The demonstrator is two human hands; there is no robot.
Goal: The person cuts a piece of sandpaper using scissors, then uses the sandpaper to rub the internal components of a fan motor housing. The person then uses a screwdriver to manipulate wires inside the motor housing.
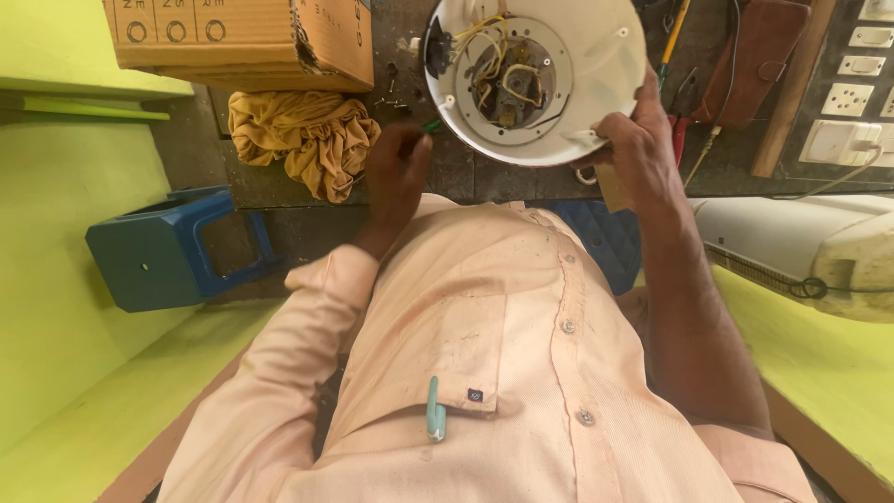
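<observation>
White plastic appliance base (596, 84), round and turned open side up, is held at its rim by the right hand (633, 149), fingers closed on the edge, above a dark workbench (466, 177). Yellow wires (503, 56) are seen coiled inside. A small green-handled tool (431, 125) is pinched in the curled fingers of the left hand (396, 172), just beside the base. A mustard cloth (303, 140) lies near a cardboard box (242, 42); a blue stool (172, 256) stands below.

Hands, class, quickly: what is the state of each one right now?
Left hand: closed on a small green-tipped tool, blurred.
Right hand: holding the round white plastic appliance housing by its rim.
</observation>
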